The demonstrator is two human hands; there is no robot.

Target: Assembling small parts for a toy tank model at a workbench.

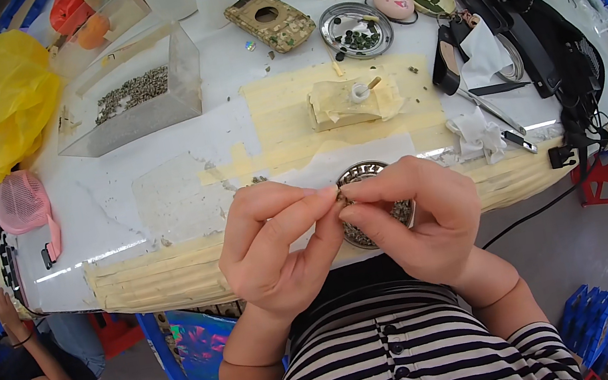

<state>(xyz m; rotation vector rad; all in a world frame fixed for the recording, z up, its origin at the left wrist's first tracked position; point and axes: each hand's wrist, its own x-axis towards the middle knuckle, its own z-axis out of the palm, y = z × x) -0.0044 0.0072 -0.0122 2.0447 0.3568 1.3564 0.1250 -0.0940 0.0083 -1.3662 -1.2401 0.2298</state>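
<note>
Both hands meet at the table's front edge, fingertips almost touching. My left hand (279, 235) and my right hand (422, 214) each pinch thumb to forefinger on one tiny dark piece (343, 198), too small to name. Right under them is a round metal dish (362, 171) with small greyish bits in it, partly hidden by my fingers. Beyond the dish sits a tape-covered block (334, 107) with a small white bottle (360, 92) on it. Farther back lies a camouflage-patterned case (270, 21) with a round hole.
At the left stand a clear bin (138, 125) of grey bits, a yellow bag (17, 86) and a pink mesh pouch (22, 203). A dish of dark green pieces (356, 30), tweezers (494, 112) and a black bag (574, 61) lie to the right. Another person (42, 366) is at the far left.
</note>
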